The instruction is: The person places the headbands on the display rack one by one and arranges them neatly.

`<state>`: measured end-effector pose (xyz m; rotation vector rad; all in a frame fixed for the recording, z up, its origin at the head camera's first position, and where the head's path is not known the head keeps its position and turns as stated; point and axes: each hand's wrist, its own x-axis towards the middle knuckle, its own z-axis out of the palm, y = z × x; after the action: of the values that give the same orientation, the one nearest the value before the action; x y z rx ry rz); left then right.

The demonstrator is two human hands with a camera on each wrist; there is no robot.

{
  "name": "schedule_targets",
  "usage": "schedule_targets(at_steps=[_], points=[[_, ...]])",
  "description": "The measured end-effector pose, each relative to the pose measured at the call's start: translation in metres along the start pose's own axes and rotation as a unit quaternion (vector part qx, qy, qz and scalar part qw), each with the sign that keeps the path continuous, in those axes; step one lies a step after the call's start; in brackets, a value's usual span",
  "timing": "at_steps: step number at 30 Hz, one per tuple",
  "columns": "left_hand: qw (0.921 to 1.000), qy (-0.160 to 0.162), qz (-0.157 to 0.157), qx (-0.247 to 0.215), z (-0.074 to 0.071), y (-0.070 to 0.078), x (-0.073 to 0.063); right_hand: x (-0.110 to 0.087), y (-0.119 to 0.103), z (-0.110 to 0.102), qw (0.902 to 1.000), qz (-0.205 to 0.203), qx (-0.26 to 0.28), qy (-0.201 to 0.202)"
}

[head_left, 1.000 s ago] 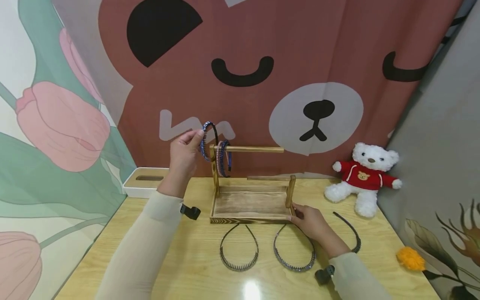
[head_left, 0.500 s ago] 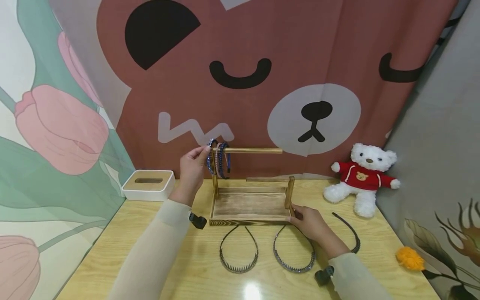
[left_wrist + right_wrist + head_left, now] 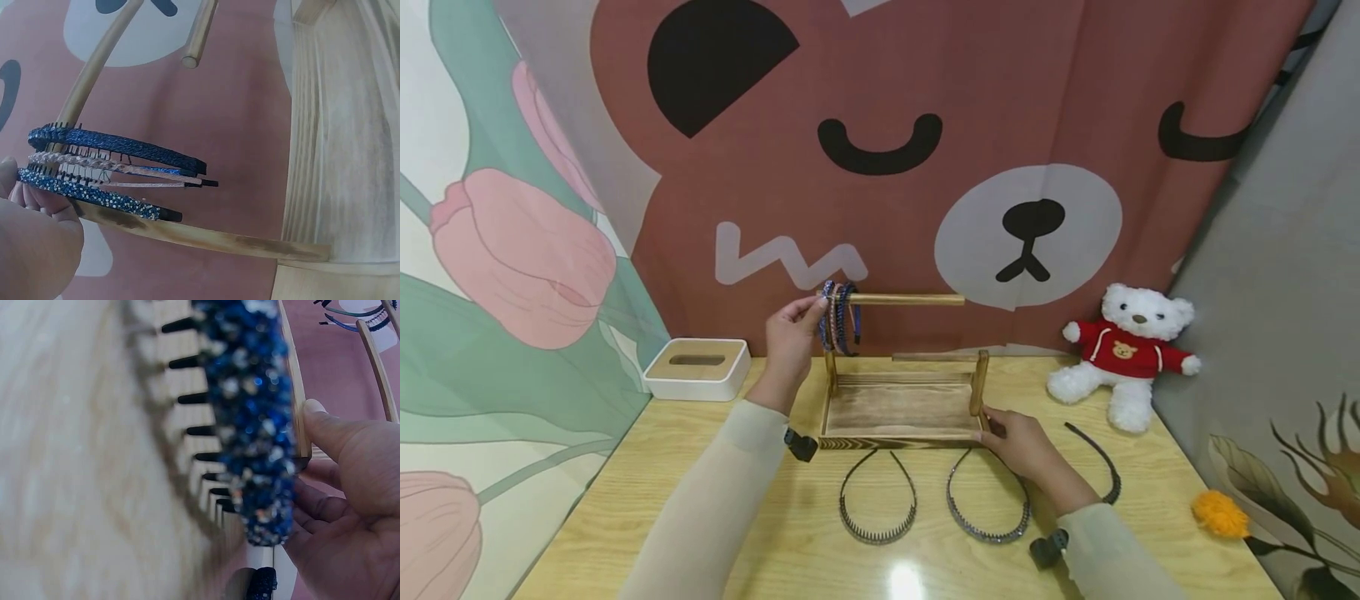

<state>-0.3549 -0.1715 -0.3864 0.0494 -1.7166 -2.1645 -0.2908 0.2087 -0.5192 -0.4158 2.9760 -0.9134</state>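
Note:
My left hand pinches a blue glitter headband at the left end of the upper rod of a wooden stand. Beside it on the rod hang a pink braided headband and a dark blue one; their comb teeth show around the rod. My right hand grips the stand's right front corner, thumb on the front and fingers at the side. In the right wrist view, another blue glitter headband with black teeth lies close to the camera, in front of that hand.
Two headbands, a left one and a right one, lie before the stand. A dark headband lies beyond my right wrist. A tissue box, a white teddy bear and an orange pompom stand around.
My left hand has moved down and right, bringing the blue glitter headband from above the rod's left end onto the rod beside the others. The right hand has stayed at the stand's corner.

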Motion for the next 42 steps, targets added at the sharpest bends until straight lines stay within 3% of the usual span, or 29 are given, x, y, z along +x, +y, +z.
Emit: schedule_targets(at_steps=[7,18,23,27,29,31,35,41,42], points=[[0.9999,0.010,-0.011,0.008,0.000,-0.004,0.001,0.001,-0.002,-0.001,1.0000,0.001,0.000,0.000],[0.9999,0.001,-0.006,-0.012,-0.007,-0.005,-0.003,0.001,-0.003,-0.001,1.0000,0.005,-0.002,-0.005],[0.9997,-0.008,-0.004,0.024,-0.026,-0.014,-0.013,0.001,-0.003,0.001,1.0000,0.006,0.001,-0.007],[0.9942,-0.041,-0.004,0.099,-0.052,-0.031,-0.025,0.002,-0.001,0.001,1.0000,0.005,0.002,-0.006],[0.9836,-0.065,0.003,0.168,-0.064,-0.040,-0.032,0.002,0.000,0.000,1.0000,0.003,-0.001,-0.004],[0.9652,-0.089,0.012,0.246,-0.075,-0.048,-0.039,0.002,0.000,0.000,1.0000,0.001,-0.003,-0.002],[0.9186,-0.153,0.037,0.363,-0.091,-0.062,-0.054,0.002,0.000,-0.002,1.0000,0.000,-0.008,0.000],[0.8498,-0.219,0.051,0.476,-0.097,-0.077,-0.071,0.001,0.001,0.000,0.9999,0.007,-0.011,-0.003],[0.8415,-0.225,0.050,0.489,-0.097,-0.079,-0.073,0.000,0.001,0.000,0.9999,0.007,-0.010,-0.004]])
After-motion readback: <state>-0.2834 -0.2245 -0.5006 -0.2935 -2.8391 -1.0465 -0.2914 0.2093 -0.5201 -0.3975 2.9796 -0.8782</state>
